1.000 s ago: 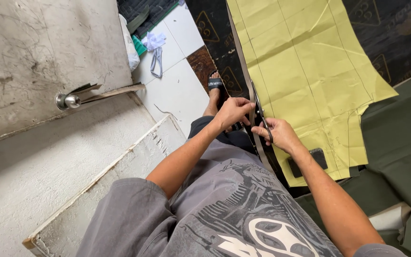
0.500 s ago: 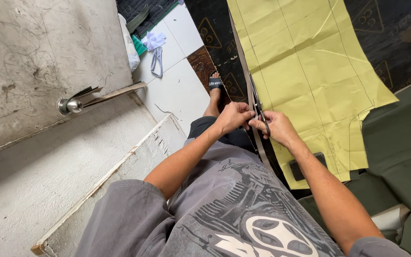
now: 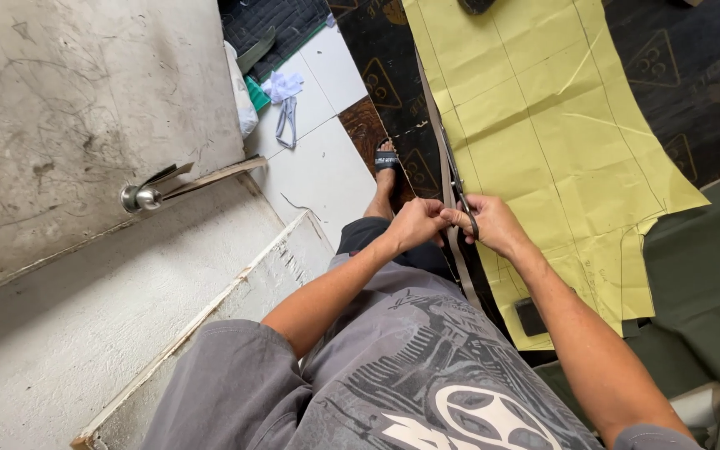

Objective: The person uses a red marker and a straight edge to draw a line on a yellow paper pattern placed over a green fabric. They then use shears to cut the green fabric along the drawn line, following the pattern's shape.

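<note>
Yellow pattern paper lies just beyond our right hand, which is closed on the scissors at its left edge. Our left hand, touching the right, pinches the thin trimmed strip hanging toward us. We judge cutting goes best keeping that strip taut and the 2 blades following the edge.

Bright, even daylight, sharp focus, soft shadows, wide-angle edge stretch.
</note>
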